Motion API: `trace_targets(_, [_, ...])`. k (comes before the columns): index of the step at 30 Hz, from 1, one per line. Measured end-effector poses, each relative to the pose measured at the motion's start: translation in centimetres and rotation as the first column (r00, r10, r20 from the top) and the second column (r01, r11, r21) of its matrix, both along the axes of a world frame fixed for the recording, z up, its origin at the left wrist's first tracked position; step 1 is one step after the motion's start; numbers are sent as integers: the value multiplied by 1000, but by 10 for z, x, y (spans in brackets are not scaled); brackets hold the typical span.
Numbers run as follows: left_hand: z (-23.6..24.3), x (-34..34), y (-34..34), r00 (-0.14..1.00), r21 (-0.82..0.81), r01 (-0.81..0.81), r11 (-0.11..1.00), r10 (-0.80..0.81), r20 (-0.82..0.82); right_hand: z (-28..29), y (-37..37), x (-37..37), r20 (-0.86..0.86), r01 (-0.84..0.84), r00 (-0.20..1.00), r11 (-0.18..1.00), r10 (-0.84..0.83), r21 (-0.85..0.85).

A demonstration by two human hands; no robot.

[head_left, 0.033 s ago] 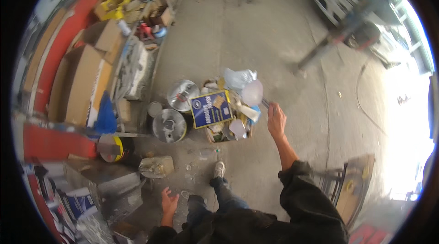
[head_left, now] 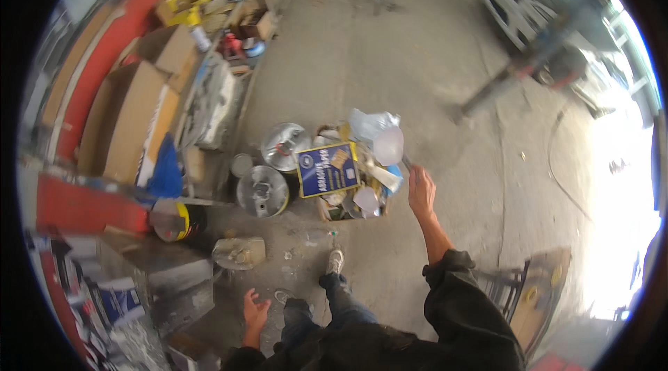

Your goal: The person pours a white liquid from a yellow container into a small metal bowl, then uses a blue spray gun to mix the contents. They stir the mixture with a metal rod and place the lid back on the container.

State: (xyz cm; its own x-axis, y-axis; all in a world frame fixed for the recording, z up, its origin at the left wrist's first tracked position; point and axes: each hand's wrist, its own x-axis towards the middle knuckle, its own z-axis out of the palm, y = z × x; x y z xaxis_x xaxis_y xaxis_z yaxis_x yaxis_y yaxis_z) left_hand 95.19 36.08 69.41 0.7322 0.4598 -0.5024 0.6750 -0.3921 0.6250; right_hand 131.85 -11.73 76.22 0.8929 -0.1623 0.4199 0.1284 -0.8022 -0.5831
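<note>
My right hand [head_left: 422, 192] is closed around a thin dark handle [head_left: 408, 162], whose far end meets a pale round, shallow piece [head_left: 388, 146]. I cannot tell whether the two are joined. Right beside them, a cardboard box [head_left: 324, 212] on the floor is heaped with refuse. A blue and yellow sandpaper pack [head_left: 329, 169] lies on the heap, with crumpled clear plastic [head_left: 370, 122] behind it and a whitish cup-like piece [head_left: 365, 198] at the front. My left hand [head_left: 256, 310] hangs low near my leg, fingers loosely spread, holding nothing.
Two metal drums [head_left: 262, 191] stand left of the box. A dirty container [head_left: 239, 253] and a clear bottle [head_left: 318, 236] lie nearer my feet. Cluttered shelving [head_left: 229, 92] runs along the left. A post [head_left: 497, 82] and a car [head_left: 518, 19] are at far right.
The view has shifted slightly, so the box and drums sit a little further right and lower. My right hand has come slightly nearer to me, still gripping the handle.
</note>
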Motion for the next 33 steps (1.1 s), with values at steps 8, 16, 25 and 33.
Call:
trace_targets(8, [6, -165, 60, 993, 308, 62, 949, -27, -117, -122, 43, 4, -209, 262, 953, 941, -218, 212])
trace_targets(16, [-18, -152, 43, 960, -1, -261, 965, 259, -107, -84, 56, -1, -247, 386, 921, 786, -300, 484])
trace_targets(25, [11, -77, -6, 989, -128, -48, 991, 65, 131, -52, 10, -49, -400, 412, 837, -51, -373, 910])
trace_targets(33, [-8, -218, -17, 904, -198, -362, 911, 395, 164, -68, 56, -118, -384, 413, 908, -507, 166, 757])
